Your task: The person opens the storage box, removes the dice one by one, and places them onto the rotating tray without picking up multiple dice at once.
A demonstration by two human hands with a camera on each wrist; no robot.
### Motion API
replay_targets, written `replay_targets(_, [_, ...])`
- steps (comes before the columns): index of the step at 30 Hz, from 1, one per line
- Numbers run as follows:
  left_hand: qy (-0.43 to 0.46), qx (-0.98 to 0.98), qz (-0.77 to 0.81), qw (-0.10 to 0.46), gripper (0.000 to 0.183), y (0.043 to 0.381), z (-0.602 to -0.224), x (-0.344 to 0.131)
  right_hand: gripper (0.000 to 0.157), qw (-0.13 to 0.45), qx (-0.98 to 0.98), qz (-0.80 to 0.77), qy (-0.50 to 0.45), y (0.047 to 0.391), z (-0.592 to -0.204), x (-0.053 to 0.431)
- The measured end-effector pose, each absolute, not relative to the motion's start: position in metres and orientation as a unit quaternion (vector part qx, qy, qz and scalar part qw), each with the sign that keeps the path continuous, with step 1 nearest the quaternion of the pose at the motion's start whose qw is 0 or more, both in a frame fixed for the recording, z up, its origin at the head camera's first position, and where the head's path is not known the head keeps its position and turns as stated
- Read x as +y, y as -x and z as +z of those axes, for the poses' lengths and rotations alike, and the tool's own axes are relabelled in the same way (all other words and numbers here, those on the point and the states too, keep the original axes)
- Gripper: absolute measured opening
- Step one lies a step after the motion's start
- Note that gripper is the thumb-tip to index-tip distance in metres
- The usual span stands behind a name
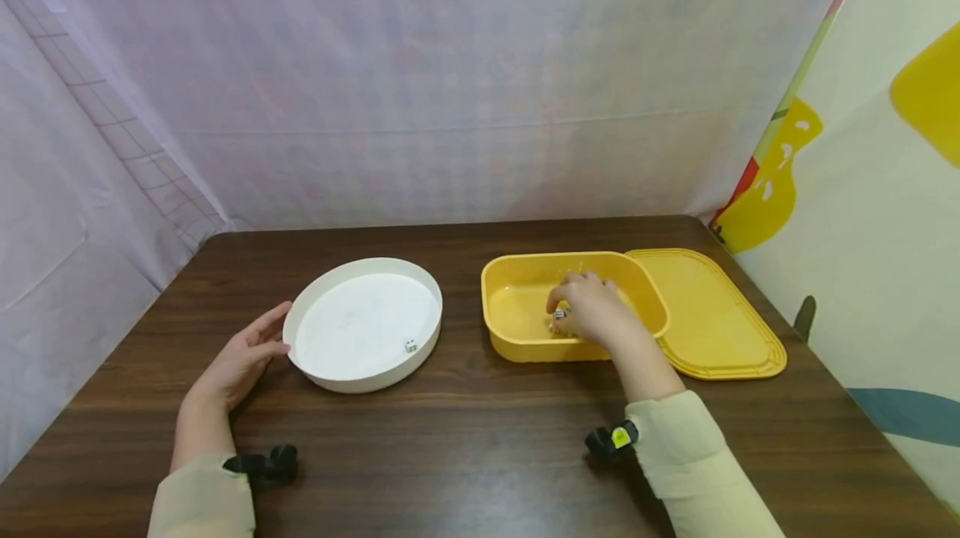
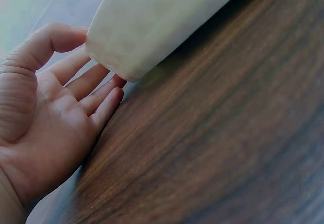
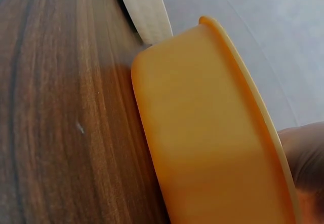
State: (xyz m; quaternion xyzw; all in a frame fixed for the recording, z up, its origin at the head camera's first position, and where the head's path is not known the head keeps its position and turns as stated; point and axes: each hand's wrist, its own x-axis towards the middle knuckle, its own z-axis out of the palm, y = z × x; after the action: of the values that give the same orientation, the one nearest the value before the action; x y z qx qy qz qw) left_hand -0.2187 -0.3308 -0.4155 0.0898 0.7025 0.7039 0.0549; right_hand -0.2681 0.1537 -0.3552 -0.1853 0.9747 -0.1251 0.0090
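A round white tray [image 1: 363,384] with a low wall stands on the table, and one small white die [image 1: 411,345] lies inside near its right side. My left hand [image 1: 238,361] is at the tray's left side; its fairly straight fingers [image 2: 86,84] touch the outer wall, with the thumb at the rim. My right hand [image 1: 592,310] reaches down into a yellow rectangular box [image 1: 513,350], fingers bent. Between its thumb and fingertips shows a small white die [image 1: 559,314], close over other small pieces at the bottom. In the right wrist view the box wall hides most of this hand.
A yellow lid [image 1: 716,321] lies flat to the right of the box, its left edge by the box's rim. The dark wooden table [image 1: 450,438] reaches back to a pale curtain [image 1: 450,104]. More printed cloth [image 1: 862,229] hangs along the right side.
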Motion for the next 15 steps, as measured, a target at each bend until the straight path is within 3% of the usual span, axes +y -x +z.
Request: replay_targets(15, [-0.085, 0.709, 0.698, 0.056, 0.072, 0.2190, -0.4148, -0.3301, 0.006, 0.038, 0.973, -0.112, 0.196, 0.2754, -0.3601, 0.1561])
